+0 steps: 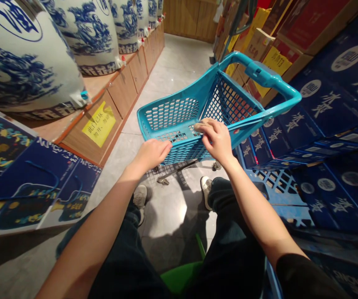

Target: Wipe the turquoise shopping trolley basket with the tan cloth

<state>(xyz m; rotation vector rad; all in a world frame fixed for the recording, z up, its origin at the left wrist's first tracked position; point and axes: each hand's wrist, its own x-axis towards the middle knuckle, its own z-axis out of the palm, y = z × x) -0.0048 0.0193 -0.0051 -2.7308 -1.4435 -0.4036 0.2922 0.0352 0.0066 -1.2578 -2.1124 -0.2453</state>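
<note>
A turquoise plastic shopping cart stands sideways in front of me, its bare basket floor showing through the open top. My left hand is closed over the near rim, towards the cart's low front end. Over the same rim, further right, is my right hand, its fingers curled around a small tan, crumpled piece that looks like a cloth. Part of that piece is hidden by the fingers. The cart's handle rises at the upper right, away from both hands.
Large blue-and-white jars with taps line a wooden cabinet on the left. Stacked blue boxes crowd the right, above a blue plastic pallet. Printed blue cartons stand lower left. Something green lies between my legs.
</note>
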